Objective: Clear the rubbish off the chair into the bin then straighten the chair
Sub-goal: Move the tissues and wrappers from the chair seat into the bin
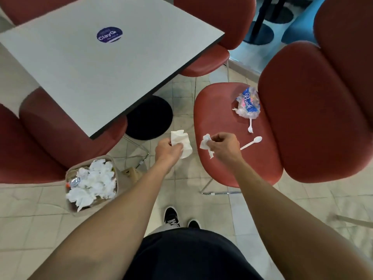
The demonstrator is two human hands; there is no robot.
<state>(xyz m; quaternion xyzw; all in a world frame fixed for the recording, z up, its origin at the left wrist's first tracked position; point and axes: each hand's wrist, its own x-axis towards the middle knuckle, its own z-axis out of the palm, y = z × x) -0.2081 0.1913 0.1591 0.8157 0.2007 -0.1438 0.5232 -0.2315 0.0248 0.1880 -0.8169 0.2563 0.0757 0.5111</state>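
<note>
**Both hands holding napkins beside the red chair**

The left hand (168, 149) is pinching a crumpled white napkin (182, 143) over the tiled floor, just left of the red chair seat (220, 110). The right hand (223, 147) is closing around a smaller crumpled tissue (205, 145) above the seat's front edge. A plastic spoon (252, 142), a plastic fork (250, 126) and a crinkled plastic wrapper (247, 103) are lying on the seat near the backrest. The bin (70, 207), filling with white tissues, is standing on the floor to the left, below the grey table (90, 73).
</note>
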